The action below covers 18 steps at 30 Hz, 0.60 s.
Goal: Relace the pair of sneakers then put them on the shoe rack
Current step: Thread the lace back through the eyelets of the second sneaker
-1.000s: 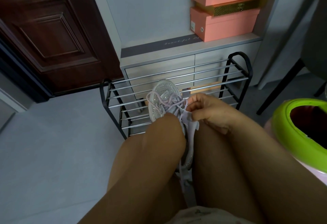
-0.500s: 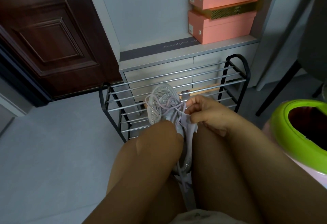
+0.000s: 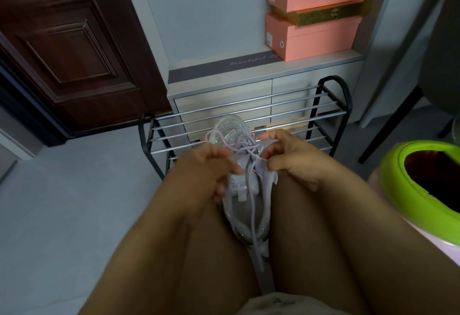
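Note:
A pale lilac mesh sneaker (image 3: 230,128) lies between my thighs, toe pointing away toward the shoe rack (image 3: 249,113). Its lilac lace (image 3: 252,205) runs loose down over the tongue and heel. My left hand (image 3: 204,167) is curled at the sneaker's left side, its fingers on the upper by the eyelets. My right hand (image 3: 291,155) pinches the right flap of the upper and the lace near the eyelets. Only one sneaker is visible.
The black-framed rack with chrome bars stands against a grey drawer cabinet (image 3: 224,100). Pink shoe boxes (image 3: 313,33) are stacked on the cabinet. A green-rimmed bin (image 3: 398,185) stands at right, a dark chair leg (image 3: 388,128) beyond it, a brown door (image 3: 69,48) at left.
My left hand has come up into view from behind my left knee onto the sneaker's left side. My right hand stays pinching at the eyelets.

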Each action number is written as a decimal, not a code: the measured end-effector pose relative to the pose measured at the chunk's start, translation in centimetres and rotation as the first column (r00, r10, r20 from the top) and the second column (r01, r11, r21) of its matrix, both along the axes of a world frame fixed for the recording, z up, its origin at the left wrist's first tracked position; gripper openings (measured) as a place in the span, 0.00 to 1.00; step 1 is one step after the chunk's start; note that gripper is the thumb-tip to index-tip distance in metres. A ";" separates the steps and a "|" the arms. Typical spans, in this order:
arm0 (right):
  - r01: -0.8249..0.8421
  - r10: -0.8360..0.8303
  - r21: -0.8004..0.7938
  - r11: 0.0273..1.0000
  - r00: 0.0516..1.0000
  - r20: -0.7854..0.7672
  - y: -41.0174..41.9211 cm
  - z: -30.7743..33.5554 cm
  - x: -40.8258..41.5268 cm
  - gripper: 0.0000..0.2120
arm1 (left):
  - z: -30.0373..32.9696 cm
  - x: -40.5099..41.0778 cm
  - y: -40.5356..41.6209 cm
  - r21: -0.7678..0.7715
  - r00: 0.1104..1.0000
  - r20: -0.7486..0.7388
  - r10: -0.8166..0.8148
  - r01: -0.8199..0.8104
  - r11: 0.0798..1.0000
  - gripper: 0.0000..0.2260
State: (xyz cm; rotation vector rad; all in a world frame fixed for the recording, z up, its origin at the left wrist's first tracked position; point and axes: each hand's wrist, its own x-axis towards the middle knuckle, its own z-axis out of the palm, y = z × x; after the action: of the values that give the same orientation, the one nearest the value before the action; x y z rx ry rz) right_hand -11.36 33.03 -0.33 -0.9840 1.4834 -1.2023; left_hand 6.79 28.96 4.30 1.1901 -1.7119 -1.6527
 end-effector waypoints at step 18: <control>-0.284 0.182 -0.159 0.946 0.867 -0.463 0.3 2.2 6.0 0.04 | 5.1 1.0 -2.8 0.171 0.754 -0.638 0.156 -0.060 0.984 0.11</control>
State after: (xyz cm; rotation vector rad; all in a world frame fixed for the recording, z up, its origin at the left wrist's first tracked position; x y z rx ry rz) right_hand -5.39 33.33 1.91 -1.6315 1.5325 -1.0198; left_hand 7.83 26.12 9.40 0.6197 -1.0760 -1.8442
